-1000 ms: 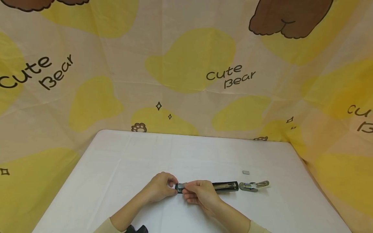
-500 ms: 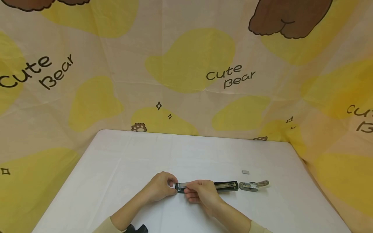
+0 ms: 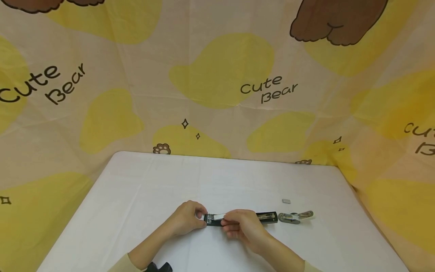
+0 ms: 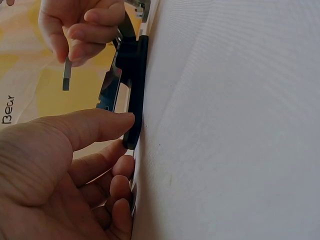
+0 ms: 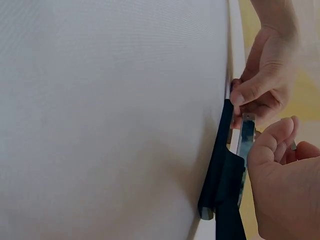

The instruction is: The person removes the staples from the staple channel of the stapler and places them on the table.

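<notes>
A black stapler (image 3: 268,217) lies opened out on the white table, its metal staple channel (image 4: 110,90) raised above the base in the left wrist view. My left hand (image 3: 186,219) pinches the left end of the base between thumb and fingers. Above the stapler, my right hand (image 3: 247,226) pinches a short grey strip of staples (image 4: 66,80) between thumb and index finger. In the left wrist view the strip hangs apart from the channel. The right hand hides the stapler's middle in the head view; only the strip's tip shows in the right wrist view.
Behind the stapler lies another small grey staple strip (image 3: 286,201). A grey metal piece with a tilted arm (image 3: 295,217) sits just right of the stapler. Black object parts (image 3: 159,267) show at the front edge. A patterned cloth (image 3: 217,75) hangs behind the table (image 3: 238,177).
My right hand has shifted right along the stapler with the staple strip, uncovering more of the stapler's left part. The left hand stays at the same end.
</notes>
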Available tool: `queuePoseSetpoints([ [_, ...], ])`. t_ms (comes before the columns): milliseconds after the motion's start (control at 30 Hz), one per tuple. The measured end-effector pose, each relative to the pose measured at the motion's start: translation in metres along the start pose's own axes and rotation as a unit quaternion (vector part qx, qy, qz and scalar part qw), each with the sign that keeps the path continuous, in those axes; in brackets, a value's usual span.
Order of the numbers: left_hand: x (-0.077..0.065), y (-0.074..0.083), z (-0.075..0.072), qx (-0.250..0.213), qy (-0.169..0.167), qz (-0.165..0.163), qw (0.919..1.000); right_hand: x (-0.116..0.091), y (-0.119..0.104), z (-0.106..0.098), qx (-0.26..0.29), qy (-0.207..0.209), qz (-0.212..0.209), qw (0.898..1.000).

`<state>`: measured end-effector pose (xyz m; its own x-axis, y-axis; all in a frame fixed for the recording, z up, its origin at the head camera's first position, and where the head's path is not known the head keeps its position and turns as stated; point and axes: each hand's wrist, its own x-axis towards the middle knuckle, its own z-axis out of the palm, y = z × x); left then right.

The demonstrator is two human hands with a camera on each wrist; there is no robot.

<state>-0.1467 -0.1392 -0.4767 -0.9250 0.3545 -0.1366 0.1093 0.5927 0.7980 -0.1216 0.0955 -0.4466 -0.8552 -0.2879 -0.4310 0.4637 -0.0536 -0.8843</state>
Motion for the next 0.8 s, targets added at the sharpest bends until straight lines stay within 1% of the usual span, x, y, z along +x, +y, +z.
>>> queuePoseSetpoints([
  [167, -0.001, 0.000, 0.001, 0.001, 0.003, -0.002, 1.0000, -0.006, -0.007, -0.006, 0.005, 0.000, -0.003, 1.000],
  [367, 0.000, -0.001, 0.001, 0.001, 0.005, -0.007, 1.0000, -0.013, -0.017, -0.017, -0.007, -0.004, -0.007, 1.000],
  [633, 0.001, -0.001, 0.000, 0.010, 0.005, 0.006, 0.9999, -0.023, -0.027, -0.033, 0.004, -0.012, -0.011, 1.000],
  [800, 0.000, -0.001, 0.000, 0.002, 0.002, 0.002, 1.0000, -0.031, -0.034, -0.045, 0.002, -0.019, -0.019, 1.000],
])
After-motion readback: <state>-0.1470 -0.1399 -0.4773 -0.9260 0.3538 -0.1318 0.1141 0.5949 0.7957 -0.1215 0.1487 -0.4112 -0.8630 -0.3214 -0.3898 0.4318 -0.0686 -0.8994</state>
